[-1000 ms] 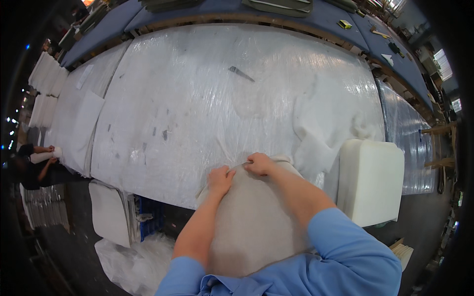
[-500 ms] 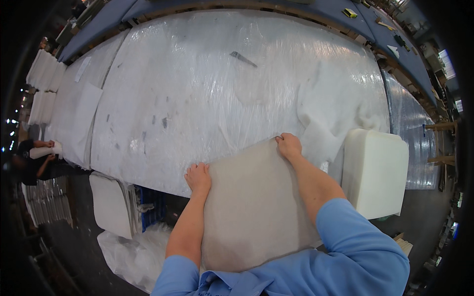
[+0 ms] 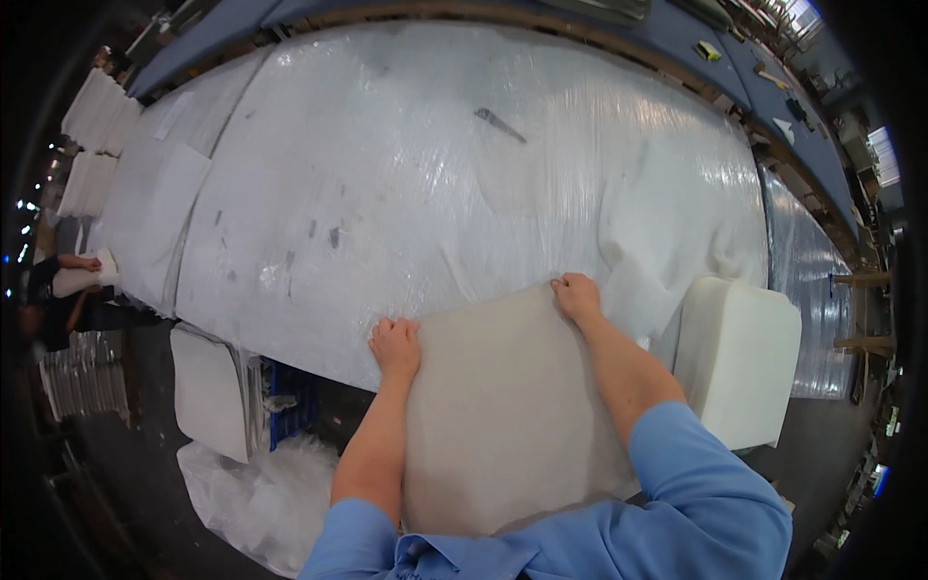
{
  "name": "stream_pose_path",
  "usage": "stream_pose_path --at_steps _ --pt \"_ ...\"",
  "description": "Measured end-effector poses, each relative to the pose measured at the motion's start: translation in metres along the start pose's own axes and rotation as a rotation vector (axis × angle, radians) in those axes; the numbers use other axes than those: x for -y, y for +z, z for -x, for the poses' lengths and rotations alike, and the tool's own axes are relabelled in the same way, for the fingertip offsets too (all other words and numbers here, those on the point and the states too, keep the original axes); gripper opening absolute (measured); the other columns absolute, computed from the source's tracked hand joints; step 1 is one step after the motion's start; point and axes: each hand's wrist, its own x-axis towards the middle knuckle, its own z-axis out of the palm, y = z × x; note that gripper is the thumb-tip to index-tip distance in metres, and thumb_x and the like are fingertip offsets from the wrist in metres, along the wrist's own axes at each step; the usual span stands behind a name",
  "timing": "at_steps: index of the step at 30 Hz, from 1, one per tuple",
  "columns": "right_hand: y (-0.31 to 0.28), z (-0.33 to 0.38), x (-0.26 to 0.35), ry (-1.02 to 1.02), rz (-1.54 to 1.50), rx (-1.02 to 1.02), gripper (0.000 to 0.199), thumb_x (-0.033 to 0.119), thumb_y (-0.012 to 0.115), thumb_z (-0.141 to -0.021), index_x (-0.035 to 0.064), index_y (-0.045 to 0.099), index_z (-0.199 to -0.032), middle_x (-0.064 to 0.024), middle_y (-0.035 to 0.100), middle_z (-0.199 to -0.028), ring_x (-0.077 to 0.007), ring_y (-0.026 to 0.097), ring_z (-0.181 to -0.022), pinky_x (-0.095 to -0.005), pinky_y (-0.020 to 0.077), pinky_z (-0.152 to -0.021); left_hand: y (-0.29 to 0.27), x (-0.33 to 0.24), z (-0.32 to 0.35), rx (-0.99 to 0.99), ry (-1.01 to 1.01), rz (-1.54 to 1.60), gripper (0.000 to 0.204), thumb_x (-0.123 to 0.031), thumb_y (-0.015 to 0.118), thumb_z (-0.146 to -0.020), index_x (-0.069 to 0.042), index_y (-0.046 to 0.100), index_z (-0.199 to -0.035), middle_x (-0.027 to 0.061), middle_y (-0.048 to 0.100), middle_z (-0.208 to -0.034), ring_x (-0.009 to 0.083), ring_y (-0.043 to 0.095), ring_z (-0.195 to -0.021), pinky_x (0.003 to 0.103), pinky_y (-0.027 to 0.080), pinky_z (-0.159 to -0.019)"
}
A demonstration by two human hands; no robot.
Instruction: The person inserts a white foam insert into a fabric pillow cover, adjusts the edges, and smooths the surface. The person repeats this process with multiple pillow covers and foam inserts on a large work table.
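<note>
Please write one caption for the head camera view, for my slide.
Left hand and right hand at the far corners of a beige cushion on the edge of a plastic-covered table.

1. A broad table wrapped in clear, shiny film, with a dark strip toward its far side.
2. A rumpled white fluffy sheet on its right part.
3. A thick, round-cornered cream foam block standing at the right near edge.
4. Beyond, a blue-topped table bearing a small yellow object (too small to identify).
5. At lower left, upright white pads beside a blue crate, with crumpled clear plastic below.
6. At far left, 2 white stacks and a dark-sleeved co-worker holding a whitish piece.
</note>
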Motion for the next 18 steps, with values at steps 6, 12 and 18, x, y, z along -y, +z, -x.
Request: stream_pose_path --at_steps 6,12,18 --pt "-0.054 -0.010 -0.005 0.182 -0.162 0.519 0.022 0.028 0.069 -0.095 0.0066 0.075 -0.096 -0.0062 0.062 -0.068 -0.0179 0.056 -0.052 -0.0382 0.0470 -0.047 -0.031 0.018 0.014 0.371 -0.218 0.186 0.041 -0.044 0.065 -0.096 -0.005 0.074 -0.098 0.0201 0.073 -0.098 0.0405 0.069 -0.095 0.051 0.052 -0.085" --pt "-0.019 0.004 0.012 0.240 -0.046 -0.034 0.035 0.036 0.062 -0.098 0.0050 0.074 -0.107 -0.0191 0.075 -0.105 -0.0363 0.071 -0.096 -0.0490 0.0548 -0.085 -0.022 0.009 -0.003 0.380 -0.246 0.076 0.039 -0.041 0.068 -0.095 -0.005 0.077 -0.107 0.0206 0.074 -0.101 0.0411 0.070 -0.100 0.053 0.053 -0.088" --pt "-0.017 0.003 0.026 0.335 0.003 0.073 0.033 0.035 0.058 -0.100 0.0052 0.073 -0.102 -0.0198 0.073 -0.110 -0.0398 0.068 -0.106 -0.0507 0.0523 -0.090 -0.017 0.002 0.003 0.183 -0.121 -0.062 0.031 -0.035 0.067 -0.096 -0.006 0.077 -0.097 0.0187 0.066 -0.103 0.0415 0.062 -0.102 0.054 0.048 -0.089"
